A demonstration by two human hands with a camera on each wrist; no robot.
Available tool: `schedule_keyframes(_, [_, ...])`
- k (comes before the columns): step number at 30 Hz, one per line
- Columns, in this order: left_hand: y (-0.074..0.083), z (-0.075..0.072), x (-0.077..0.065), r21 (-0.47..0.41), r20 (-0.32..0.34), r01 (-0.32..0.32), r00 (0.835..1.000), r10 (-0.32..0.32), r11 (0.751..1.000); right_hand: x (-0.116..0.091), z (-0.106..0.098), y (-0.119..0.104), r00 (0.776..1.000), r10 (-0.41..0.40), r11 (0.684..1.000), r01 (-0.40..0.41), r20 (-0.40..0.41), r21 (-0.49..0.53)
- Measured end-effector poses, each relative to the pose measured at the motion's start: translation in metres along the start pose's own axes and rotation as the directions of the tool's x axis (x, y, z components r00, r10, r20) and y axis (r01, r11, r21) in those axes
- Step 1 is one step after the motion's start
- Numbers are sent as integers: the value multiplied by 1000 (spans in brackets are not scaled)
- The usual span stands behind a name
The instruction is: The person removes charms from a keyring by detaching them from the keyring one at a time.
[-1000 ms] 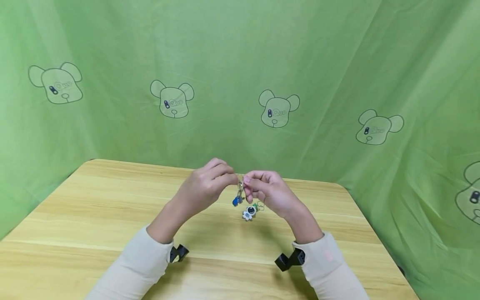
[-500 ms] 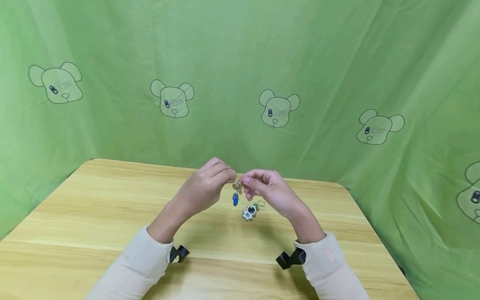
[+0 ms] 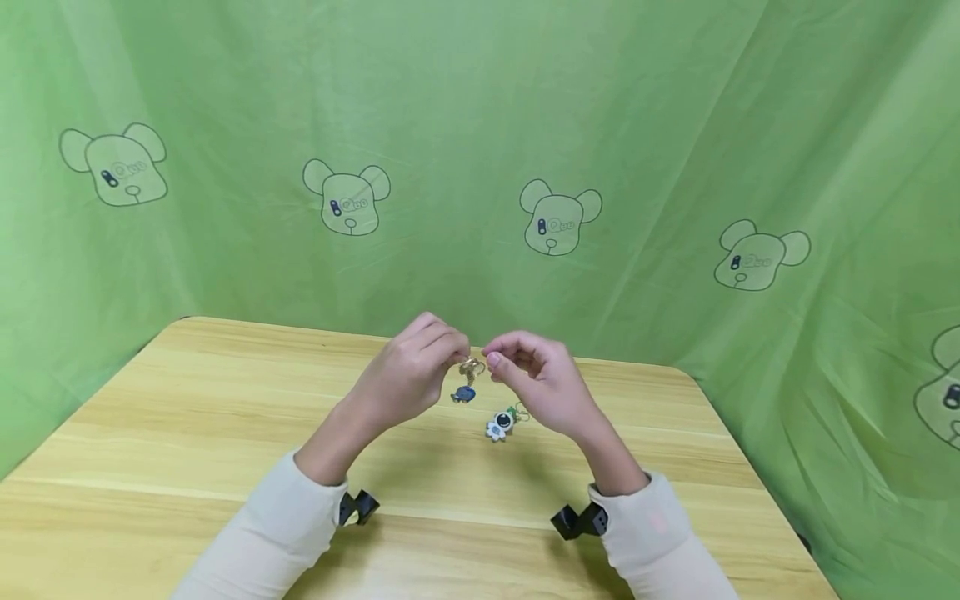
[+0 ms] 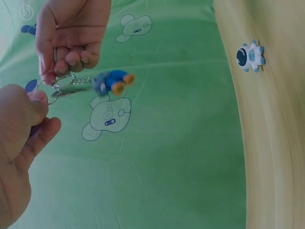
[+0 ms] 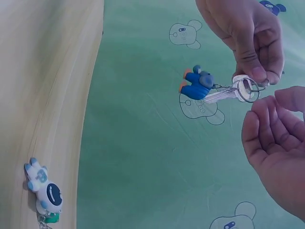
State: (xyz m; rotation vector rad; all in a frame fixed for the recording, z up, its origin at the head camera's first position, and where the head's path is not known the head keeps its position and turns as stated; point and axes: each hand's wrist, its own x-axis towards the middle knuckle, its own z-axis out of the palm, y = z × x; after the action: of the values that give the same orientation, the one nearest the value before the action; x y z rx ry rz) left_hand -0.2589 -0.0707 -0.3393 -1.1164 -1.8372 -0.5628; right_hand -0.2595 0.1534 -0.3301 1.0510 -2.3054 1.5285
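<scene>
My left hand [image 3: 408, 375] pinches a metal key ring [image 5: 259, 89] between thumb and fingers, above the table. From the ring hang a silver key [image 5: 242, 88] and, on a short chain, a small blue figure [image 5: 196, 86] with a grey head and orange feet. Close by on the right is my right hand [image 3: 540, 379], its fingers loosely bent and its fingertips beside the ring's edge; whether they touch it is hard to see. A white astronaut keychain [image 3: 498, 425] with a green piece and its own ring lies on the table below the hands.
The wooden table [image 3: 225, 417] has its far edge just behind the hands. Green fabric [image 3: 465, 100] printed with bear heads hangs behind and to both sides. A black wrist camera [image 3: 360, 507] sits at the left cuff, another [image 3: 577, 521] at the right.
The keys and blue figure have swung left and turned beneath my left hand. The right fingers have drawn slightly apart from them. The astronaut keychain stays in place.
</scene>
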Motion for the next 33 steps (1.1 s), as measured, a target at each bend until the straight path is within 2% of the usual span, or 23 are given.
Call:
schedule_keyframes(4, [0, 0, 0, -13, 0, 21, 1000, -21, 1000, 0, 4, 0, 993, -117, 988, 114, -15, -99])
schedule_keyframes(8, [0, -1, 1, -33, -11, 31, 999, -32, 999, 1, 7, 1, 981, -193, 964, 186, -19, -192])
schedule_keyframes(15, [0, 1, 1, -63, -56, 57, 997, -61, 996, 2, 11, 7, 954, -299, 925, 283, -29, -253])
schedule_keyframes(25, [4, 3, 0, -202, -44, 199, 976, -212, 959, 3, 14, 10, 941, -334, 913, 307, -58, -269])
schedule_keyframes(33, [3, 4, 0, -195, -66, 191, 976, -207, 962, 3, 13, 12, 938, -335, 912, 301, -84, -279])
